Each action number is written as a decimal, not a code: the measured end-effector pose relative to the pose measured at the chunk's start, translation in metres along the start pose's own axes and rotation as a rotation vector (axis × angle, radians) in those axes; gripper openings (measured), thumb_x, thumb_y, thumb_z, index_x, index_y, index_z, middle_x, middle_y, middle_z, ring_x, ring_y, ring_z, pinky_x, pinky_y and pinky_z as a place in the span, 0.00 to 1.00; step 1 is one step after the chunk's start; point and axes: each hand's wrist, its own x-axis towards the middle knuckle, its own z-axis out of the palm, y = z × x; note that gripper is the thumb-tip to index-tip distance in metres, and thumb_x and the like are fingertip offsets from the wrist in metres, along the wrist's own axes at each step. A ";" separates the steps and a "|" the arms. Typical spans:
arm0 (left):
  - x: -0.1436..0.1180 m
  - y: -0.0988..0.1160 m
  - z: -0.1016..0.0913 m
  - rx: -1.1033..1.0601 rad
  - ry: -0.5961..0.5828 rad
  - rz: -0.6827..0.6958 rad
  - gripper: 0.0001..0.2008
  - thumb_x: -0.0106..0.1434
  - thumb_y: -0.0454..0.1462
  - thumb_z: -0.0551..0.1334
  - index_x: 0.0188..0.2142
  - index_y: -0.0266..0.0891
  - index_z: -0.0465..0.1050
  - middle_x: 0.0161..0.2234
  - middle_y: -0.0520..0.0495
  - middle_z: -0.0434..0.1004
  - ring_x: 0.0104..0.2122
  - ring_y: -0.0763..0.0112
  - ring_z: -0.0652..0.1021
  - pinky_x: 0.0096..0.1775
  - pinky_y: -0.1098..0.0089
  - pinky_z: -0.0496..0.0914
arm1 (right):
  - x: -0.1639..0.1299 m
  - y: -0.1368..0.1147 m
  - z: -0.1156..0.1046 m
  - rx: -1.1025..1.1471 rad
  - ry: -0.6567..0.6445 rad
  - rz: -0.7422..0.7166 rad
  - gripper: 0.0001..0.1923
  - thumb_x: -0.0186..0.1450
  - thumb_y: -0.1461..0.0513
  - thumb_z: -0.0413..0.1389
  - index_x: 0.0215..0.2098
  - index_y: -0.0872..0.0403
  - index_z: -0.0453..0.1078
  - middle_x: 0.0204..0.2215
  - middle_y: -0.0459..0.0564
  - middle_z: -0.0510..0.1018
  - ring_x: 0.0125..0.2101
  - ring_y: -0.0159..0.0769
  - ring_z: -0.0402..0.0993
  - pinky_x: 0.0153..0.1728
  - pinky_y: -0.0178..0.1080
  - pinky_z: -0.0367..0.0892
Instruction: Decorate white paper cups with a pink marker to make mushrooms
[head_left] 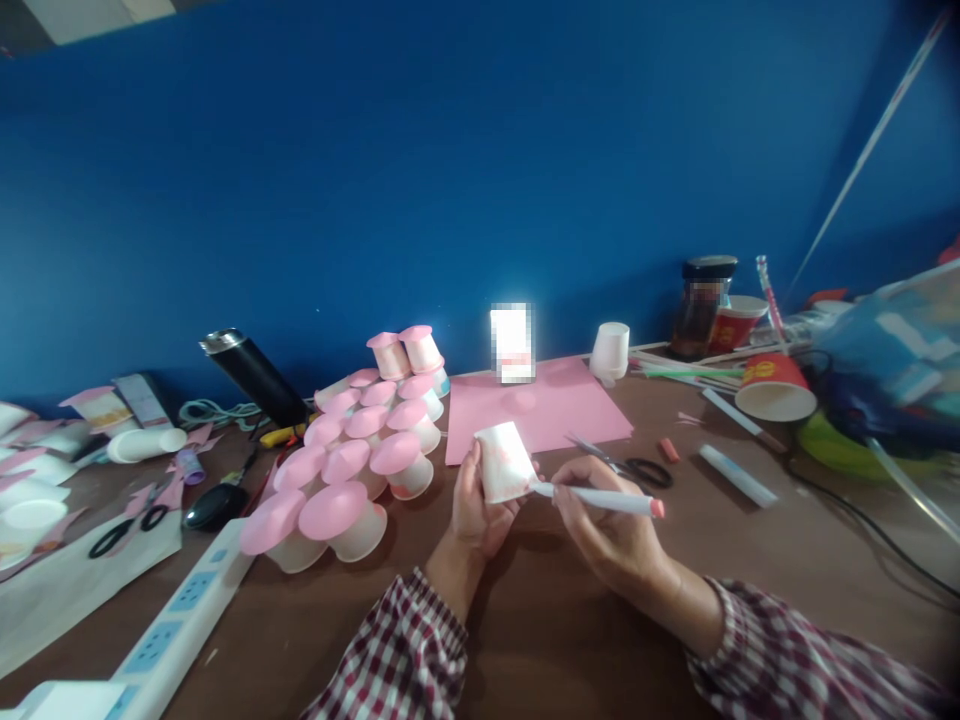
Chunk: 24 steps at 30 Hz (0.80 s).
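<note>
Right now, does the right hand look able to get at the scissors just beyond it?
Probably yes: the scissors lie just beyond the right hand, with no visible obstacle between. Its grip holds a marker, though, which may need setting down first.

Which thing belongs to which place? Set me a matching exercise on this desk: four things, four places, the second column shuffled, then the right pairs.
Things:
1. Cup at the marker's tip
2. Marker with a red end
3. Pink sheet
4. White power strip

Places:
A. Flat on the table, beyond both hands
B. In the right hand
C. At the picture's lower left
D. In the left hand

Right pairs: 1-D, 2-B, 3-A, 4-C.
</note>
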 end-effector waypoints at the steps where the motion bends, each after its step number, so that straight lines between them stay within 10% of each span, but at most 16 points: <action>1: 0.000 0.000 0.000 0.008 0.008 -0.008 0.19 0.64 0.48 0.53 0.40 0.35 0.71 0.30 0.44 0.76 0.31 0.62 0.78 0.33 0.65 0.71 | 0.000 0.000 0.000 0.009 -0.009 -0.009 0.02 0.62 0.64 0.53 0.31 0.54 0.67 0.23 0.46 0.73 0.21 0.30 0.68 0.23 0.33 0.64; 24: 0.000 0.001 -0.003 -0.077 -0.046 -0.051 0.22 0.62 0.51 0.55 0.37 0.33 0.74 0.30 0.42 0.78 0.31 0.64 0.79 0.34 0.66 0.72 | 0.000 0.004 0.000 0.123 -0.028 0.080 0.03 0.63 0.64 0.53 0.31 0.54 0.67 0.22 0.44 0.71 0.22 0.29 0.66 0.23 0.33 0.62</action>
